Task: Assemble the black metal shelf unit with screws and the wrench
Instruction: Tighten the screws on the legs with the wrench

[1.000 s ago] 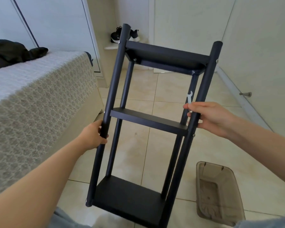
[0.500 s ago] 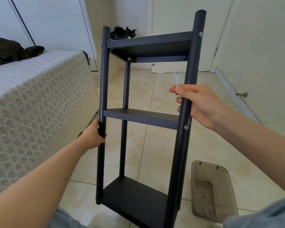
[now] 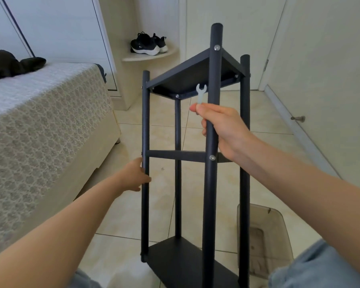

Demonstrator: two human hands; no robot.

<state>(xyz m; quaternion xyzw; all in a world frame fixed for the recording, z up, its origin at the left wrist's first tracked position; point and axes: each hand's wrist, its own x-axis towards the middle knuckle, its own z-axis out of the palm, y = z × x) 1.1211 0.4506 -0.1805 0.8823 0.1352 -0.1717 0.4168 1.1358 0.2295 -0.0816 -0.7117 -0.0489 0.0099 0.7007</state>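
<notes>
The black metal shelf unit [image 3: 195, 156] stands upright on the tiled floor in front of me, with three shelves joined to its black posts by silver screws. My left hand [image 3: 134, 175] holds the left front post just below the middle shelf. My right hand [image 3: 222, 126] grips the near right post above the middle shelf. The same hand pinches a small silver wrench [image 3: 200, 92], whose open jaw sticks up above my fingers.
A bed [image 3: 40, 125] with a patterned cover fills the left side, close to the shelf unit. A clear brown plastic bin [image 3: 264, 238] lies on the floor at lower right. A door [image 3: 227, 28] and wall with a door stop [image 3: 298, 118] stand behind; black shoes [image 3: 148, 43] sit on a corner ledge.
The shelf unit has been raised from a leftward tilt to upright and turned, so one corner post now faces me. Both hands kept their hold on the posts.
</notes>
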